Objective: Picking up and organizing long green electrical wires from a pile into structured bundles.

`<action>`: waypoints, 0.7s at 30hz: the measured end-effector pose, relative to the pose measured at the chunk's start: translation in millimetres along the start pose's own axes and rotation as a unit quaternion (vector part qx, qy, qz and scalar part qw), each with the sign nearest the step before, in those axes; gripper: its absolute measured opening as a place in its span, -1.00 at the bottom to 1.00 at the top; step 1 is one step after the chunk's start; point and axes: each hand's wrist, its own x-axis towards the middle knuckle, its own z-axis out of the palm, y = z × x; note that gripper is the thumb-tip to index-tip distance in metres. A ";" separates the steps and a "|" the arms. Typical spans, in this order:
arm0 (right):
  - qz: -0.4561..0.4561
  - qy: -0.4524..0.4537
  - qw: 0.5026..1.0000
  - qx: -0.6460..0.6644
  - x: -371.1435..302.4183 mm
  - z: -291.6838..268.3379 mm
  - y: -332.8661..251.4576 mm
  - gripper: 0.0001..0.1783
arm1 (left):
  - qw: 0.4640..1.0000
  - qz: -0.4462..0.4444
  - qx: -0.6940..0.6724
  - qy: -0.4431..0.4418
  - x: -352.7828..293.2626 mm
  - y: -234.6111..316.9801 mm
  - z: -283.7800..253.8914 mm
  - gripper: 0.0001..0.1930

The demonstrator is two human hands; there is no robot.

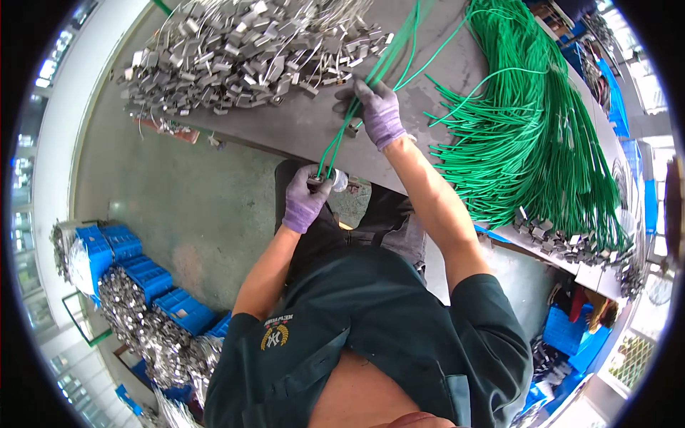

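Purple work gloves cover both my hands. My left hand (307, 198), near the table edge above my lap, is closed on a small metal block (315, 180) where the lower ends of green cables (335, 146) meet it. Whether both ends pass into the block is hidden by my fingers. Farther up and to the right, over the table, my right hand (380, 114) is closed round the same green cables. They run on upward past it, blurred at the top. Just below the right hand, another small metal piece (352, 128) sits by the table's edge.
A heap of small metal blocks with silvery wires (235, 57) covers the table's far left. A thick bundle of green cables (528, 121) spreads over the right, with metal blocks (556, 239) at its near end. Blue crates (182, 308) and silvery parts (132, 303) stand at lower left.
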 end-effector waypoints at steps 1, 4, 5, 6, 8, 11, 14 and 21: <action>-0.007 -0.017 0.999 -0.034 -0.5 7.9 -18.7 -0.55 | 1.000 0.009 0.002 -0.009 4.0 -1.9 3.3 -0.71; -0.069 -0.102 0.990 -0.068 -1.5 30.3 -57.1 -0.54 | 0.998 0.017 -0.061 0.017 19.5 -7.6 13.5 -0.70; -0.079 -0.122 0.985 -0.095 -4.2 37.2 -73.7 -0.53 | 0.998 -0.012 -0.060 0.027 29.6 -6.7 16.1 -0.71; -0.112 -0.088 0.980 -0.139 4.2 32.3 -80.4 -0.52 | 0.997 -0.037 -0.061 0.031 42.5 5.7 21.3 -0.71; -0.163 -0.035 0.977 -0.135 36.8 7.4 -69.6 -0.51 | 0.997 0.049 0.043 0.040 68.1 29.5 32.2 -0.72; -0.206 0.083 0.956 -0.191 47.1 -43.3 -39.4 -0.43 | 0.982 0.129 0.127 0.050 112.2 44.9 50.8 -0.70; -0.135 0.119 0.967 -0.180 5.2 -70.1 -14.4 -0.46 | 0.981 0.125 0.145 -0.011 152.6 29.8 66.5 -0.71; -0.065 0.176 0.916 -0.354 -72.4 -154.3 14.7 -0.64 | 0.918 0.186 0.343 -0.066 173.2 -7.8 88.7 -0.63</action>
